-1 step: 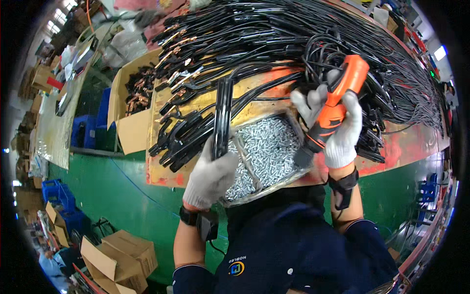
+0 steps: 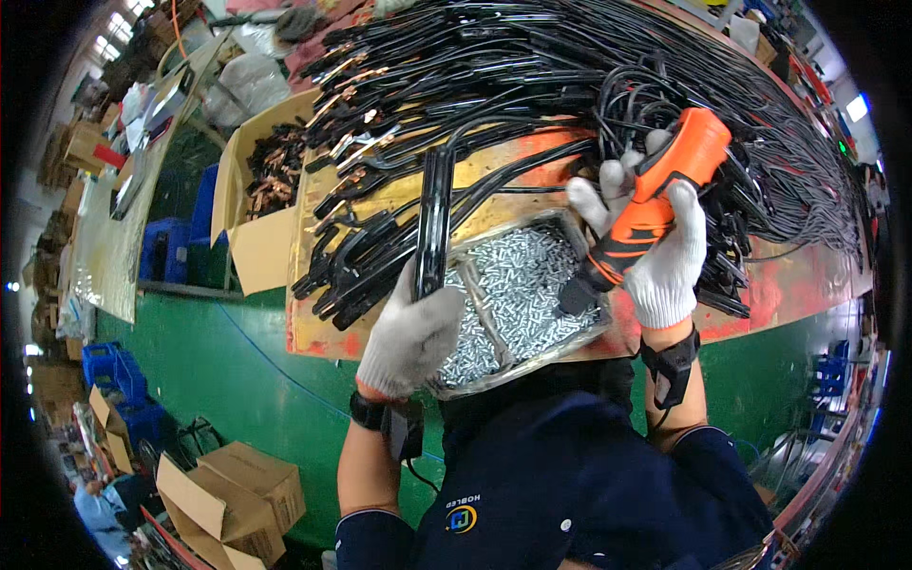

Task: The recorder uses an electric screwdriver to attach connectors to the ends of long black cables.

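Note:
My left hand [image 2: 410, 340], in a white knit glove, is closed around the lower end of a glossy black welding electrode holder handle [image 2: 434, 214]. The handle stands nearly upright, and a black cable bends away from its top. My gloved right hand [image 2: 670, 252] grips an orange and black cordless screwdriver [image 2: 655, 199], with some fingers loosely apart on its far side. The screwdriver's black nose points down left, low over or touching small silver screws [image 2: 527, 275]; its tip cannot be made out. These fill a plastic-lined tray [image 2: 579, 228] between my hands.
Several electrode holders with copper jaws [image 2: 356, 142] lie on the worn yellow and red table [image 2: 328, 332]. Black cables [image 2: 760, 161] cover its far and right parts. A cardboard box [image 2: 261, 252] of copper parts stands left. Open cartons [image 2: 237, 494] sit on the green floor.
The screwdriver's nose has shifted slightly left and down toward the screws, its orange end tipping right. My left hand keeps its hold on the handle, almost unmoved.

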Motion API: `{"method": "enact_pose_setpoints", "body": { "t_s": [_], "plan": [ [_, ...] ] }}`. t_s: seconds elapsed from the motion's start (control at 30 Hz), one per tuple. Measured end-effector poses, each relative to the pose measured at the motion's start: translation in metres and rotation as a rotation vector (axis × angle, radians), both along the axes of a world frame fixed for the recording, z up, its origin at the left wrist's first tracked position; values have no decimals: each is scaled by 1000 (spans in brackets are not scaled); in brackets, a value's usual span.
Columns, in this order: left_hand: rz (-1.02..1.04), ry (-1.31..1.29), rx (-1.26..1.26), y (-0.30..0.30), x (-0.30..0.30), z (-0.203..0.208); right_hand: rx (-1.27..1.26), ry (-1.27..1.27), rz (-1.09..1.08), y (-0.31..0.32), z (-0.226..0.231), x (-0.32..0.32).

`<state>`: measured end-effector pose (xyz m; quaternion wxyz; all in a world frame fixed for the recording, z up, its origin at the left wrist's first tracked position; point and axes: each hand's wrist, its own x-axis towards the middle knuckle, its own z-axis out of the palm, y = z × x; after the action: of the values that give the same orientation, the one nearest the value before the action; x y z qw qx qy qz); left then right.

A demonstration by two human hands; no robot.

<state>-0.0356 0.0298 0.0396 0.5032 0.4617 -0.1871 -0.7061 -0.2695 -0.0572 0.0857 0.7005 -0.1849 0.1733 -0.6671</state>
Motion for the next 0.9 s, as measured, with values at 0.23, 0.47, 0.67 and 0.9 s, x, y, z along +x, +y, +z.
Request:
{"method": "enact_pose_setpoints", "body": {
  "t_s": [0.23, 0.47, 0.67, 0.9],
  "plan": [
    [9, 175, -3, -18, 10, -7, -167, 313, 83, 34, 9, 36],
    [-52, 127, -81, -34, 28, -22, -117, 631, -30, 36, 8, 46],
    [-14, 93, -85, -45, 28, -36, -177, 562, -120, 22, -6, 56],
    [-75, 11, -150, -45, 32, -46, -239, 562, -264, 14, -6, 81]
  ]
}}
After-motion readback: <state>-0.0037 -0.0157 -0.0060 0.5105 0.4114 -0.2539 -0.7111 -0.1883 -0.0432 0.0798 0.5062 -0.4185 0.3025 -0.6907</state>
